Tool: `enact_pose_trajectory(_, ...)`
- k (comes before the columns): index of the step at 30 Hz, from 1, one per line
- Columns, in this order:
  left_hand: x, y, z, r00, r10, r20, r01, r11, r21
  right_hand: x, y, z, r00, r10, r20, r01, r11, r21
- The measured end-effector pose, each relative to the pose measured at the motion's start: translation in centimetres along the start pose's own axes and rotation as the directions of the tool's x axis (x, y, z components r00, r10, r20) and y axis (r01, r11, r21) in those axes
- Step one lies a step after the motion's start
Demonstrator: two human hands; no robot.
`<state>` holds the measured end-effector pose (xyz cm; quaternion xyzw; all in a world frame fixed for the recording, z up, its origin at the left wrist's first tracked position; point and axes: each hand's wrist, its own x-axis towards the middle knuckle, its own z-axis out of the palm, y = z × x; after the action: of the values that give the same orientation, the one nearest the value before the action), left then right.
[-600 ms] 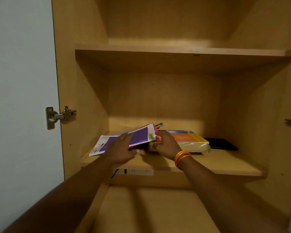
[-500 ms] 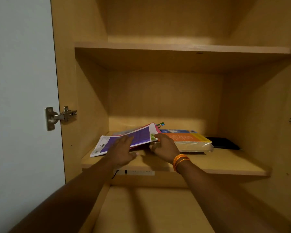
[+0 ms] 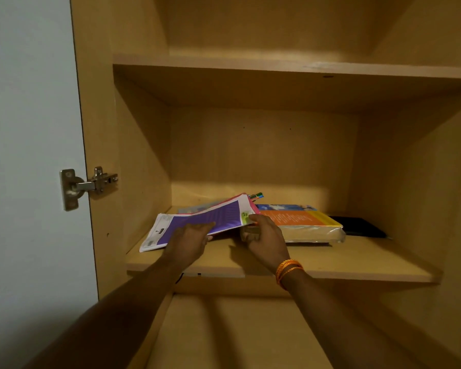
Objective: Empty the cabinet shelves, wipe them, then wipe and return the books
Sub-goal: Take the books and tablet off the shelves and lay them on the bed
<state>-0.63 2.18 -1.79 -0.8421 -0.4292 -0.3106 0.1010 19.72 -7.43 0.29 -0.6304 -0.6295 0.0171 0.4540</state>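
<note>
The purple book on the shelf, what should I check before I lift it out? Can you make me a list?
1. Right hand has hold of the purple book: ok, its thumb and fingers pinch the right edge.
2. Left hand helping: ok, its fingers lie flat on the cover.
3. Nothing lying on top of the purple book: ok.
4. Things tucked under it that might slide out: cannot tell; a pink edge and some coloured pens peek out behind.
5. Orange book out of the way: ok, it lies flat to the right.
6. Shelf front free for pulling it out: ok.
</note>
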Motion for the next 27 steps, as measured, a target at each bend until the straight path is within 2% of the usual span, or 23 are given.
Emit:
enact_pose_trajectory(7,0.2,0.2,-2.0,0.981,-0.010,-0.192,0.033,0.992,0.120,-0.4,-0.1,-0.1,0.999,0.002,-0.049,0.011,0.968,0.249)
enact_pose_trajectory(12,1.6,1.7,-6.1,0.944,-0.057,-0.326,0.073,0.997,0.039,0.6,-1.0,0.0,0.988,0.112,-0.107,-0.063,0.920,0.387)
enact_pose_trajectory(17,1.9,4.1,-9.1,0.891,-0.022,-0.453,0.037,0.999,0.023,2.6,-1.4,-0.3,0.971,0.211,-0.111,-0.135,0.871,0.473)
enact_pose_trajectory(19,1.9,5.0,-9.8,0.864,-0.032,-0.502,0.030,0.999,-0.012,3.0,-1.5,-0.9,0.970,0.229,-0.079,-0.155,0.837,0.524)
enact_pose_trajectory(23,1.5,7.9,-11.0,0.814,-0.057,-0.579,-0.012,0.993,-0.115,2.9,-1.6,-2.7,0.989,0.144,-0.038,-0.079,0.726,0.684)
enact_pose_trajectory(27,2.0,10.9,-12.4,0.854,-0.102,-0.510,-0.054,0.958,-0.282,2.7,-0.9,-5.1,0.989,0.116,-0.088,-0.014,0.680,0.733)
